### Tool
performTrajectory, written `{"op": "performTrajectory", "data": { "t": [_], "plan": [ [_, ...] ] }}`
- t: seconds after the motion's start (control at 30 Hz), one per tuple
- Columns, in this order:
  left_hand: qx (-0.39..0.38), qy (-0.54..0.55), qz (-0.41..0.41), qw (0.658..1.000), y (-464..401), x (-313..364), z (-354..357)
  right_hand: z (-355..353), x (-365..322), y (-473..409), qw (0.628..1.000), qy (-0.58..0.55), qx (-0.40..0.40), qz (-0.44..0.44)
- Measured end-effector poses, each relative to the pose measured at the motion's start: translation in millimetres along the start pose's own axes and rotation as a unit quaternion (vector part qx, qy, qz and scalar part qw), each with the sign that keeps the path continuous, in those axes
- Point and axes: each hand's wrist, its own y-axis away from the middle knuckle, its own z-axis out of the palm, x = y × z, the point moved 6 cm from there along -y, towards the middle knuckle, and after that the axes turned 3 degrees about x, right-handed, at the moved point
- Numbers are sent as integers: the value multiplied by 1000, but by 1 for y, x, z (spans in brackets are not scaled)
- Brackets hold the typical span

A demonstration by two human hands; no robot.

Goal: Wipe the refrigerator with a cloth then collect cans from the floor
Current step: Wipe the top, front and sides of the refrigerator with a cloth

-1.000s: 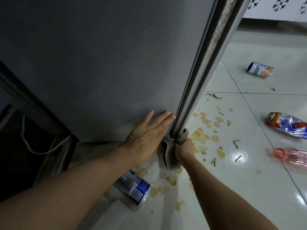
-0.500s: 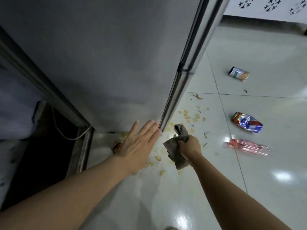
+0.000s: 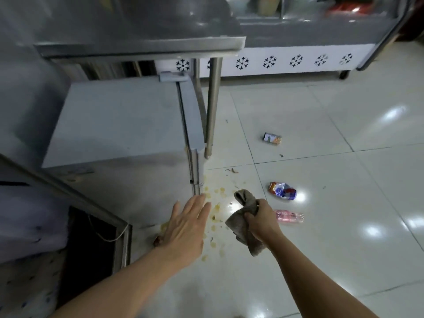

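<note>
R hand (image 3: 260, 222) clenched on the cloth (image 3: 243, 222), bunched, held in the air above the floor (image 3: 344, 203), off the refrigerator (image 3: 119, 125). L hand (image 3: 185, 226) released: fingers straight, palm down, holding nothing, just beside the fridge's lower front corner, not touching as far as view showed.

Cans all lay on the floor to the R of both hands. Crushed can (image 3: 282, 190): nearest, just beyond and R of R hand, long axis roughly L-R, slightly tilted. Upper can (image 3: 272, 138): well apart, farther out near the worktop leg (image 3: 212, 106), long axis also approx L-R. Pink bottle (image 3: 289, 216) (not a can) lay just R of R hand, long axis L-R.

Judgement: R hand nearer to every can but occupied w/ cloth; L hand free but would need to cross over. Food scraps (image 3: 216, 206) scattered on the floor between the hands.
</note>
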Motion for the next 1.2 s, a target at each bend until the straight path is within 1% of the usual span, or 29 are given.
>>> {"op": "performTrajectory", "data": {
  "t": [0.13,0.27,0.4,0.53,0.7,0.8,0.87,0.97,1.2],
  "plan": [
    [27,25,-22,999,-15,42,-53,-70,-18,11,1000,-19,8,-21],
    [49,36,-49,997,-32,73,-95,-126,-28,15,998,-13,-7,-55],
    [72,51,-76,993,-46,92,-127,-171,-41,8,995,-20,-13,-93],
    [86,64,-106,989,-63,96,-149,-199,-61,-11,992,-16,-24,-122],
    [116,90,-167,975,-86,75,-172,-203,-104,-51,983,21,-47,-175],
    [132,100,-209,964,-102,52,-178,-194,-131,-76,977,33,-62,-203],
    [140,102,-236,956,-112,33,-180,-182,-146,-95,972,40,-86,-216],
    [122,105,-281,946,-122,11,-179,-162,-165,-116,963,53,-128,-231],
    [91,131,-377,912,-127,-22,-169,-137,-211,-155,937,99,-168,-290]
  ]
}}
